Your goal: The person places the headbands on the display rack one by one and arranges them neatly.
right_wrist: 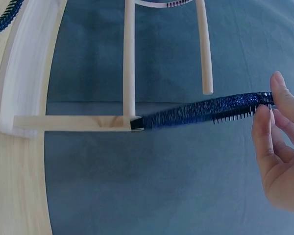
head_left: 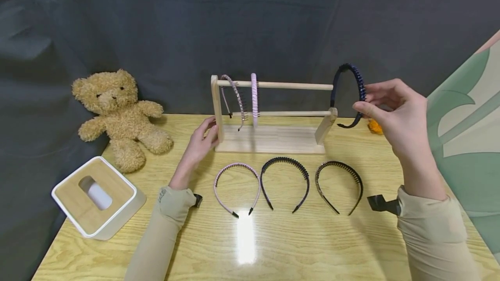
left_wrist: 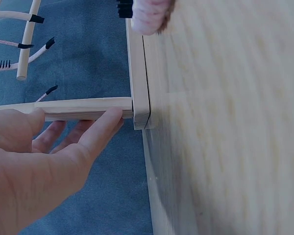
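At the right end of a wooden headband rack [head_left: 269, 140], my right hand [head_left: 402, 116] pinches a dark blue sparkly headband [head_left: 358, 77] between thumb and fingers. In the right wrist view, this headband [right_wrist: 186, 108] has its black tip by the rack's right upright [right_wrist: 78, 123]. The upper rod's free end is beside the headband. My left hand [head_left: 201, 142] holds the rack's left upright [left_wrist: 83, 107]. On the upper rod hang a glittery pinkish headband [head_left: 236, 94] and a lilac wrapped headband [head_left: 254, 99], both toward the left.
In front of the rack lie a pink headband [head_left: 215, 181], a dark headband [head_left: 307, 181] and a black-and-gold headband [head_left: 318, 177]. A teddy bear [head_left: 125, 120] and a wood-topped tissue box [head_left: 117, 185] are at left. Something orange [head_left: 375, 126] sits behind my right hand.
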`<state>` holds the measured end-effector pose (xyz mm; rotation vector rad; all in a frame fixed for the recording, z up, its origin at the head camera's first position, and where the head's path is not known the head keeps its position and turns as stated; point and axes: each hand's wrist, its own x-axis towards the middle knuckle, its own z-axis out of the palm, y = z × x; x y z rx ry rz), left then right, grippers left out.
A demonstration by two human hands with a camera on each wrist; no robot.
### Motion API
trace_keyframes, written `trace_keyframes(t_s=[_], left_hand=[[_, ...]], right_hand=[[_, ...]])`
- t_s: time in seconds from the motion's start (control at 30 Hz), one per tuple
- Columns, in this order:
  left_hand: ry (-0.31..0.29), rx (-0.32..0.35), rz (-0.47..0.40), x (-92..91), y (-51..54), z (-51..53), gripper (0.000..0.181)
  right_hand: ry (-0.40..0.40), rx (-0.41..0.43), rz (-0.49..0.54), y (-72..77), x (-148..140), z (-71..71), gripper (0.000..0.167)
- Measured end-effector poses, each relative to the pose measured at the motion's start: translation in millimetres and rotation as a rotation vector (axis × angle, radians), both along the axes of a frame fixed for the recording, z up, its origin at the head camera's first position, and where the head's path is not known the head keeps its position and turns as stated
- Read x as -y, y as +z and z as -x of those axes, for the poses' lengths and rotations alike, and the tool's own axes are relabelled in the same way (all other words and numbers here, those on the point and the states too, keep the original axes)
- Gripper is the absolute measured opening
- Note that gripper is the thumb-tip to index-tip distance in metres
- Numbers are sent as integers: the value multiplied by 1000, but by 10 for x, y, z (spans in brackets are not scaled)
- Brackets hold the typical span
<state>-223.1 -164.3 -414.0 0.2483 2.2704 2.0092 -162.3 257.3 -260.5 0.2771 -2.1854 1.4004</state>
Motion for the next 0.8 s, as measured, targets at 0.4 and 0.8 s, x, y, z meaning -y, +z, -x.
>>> trace_keyframes(t_s=[0.4, 0.8], left_hand=[[0, -10, 0, -6, 8, 0, 47], [-1, -14, -3, 9, -16, 10, 47]], right_hand=[[100, 22, 85, 5, 199, 55, 35], [144, 10, -1, -55, 550, 186, 33]])
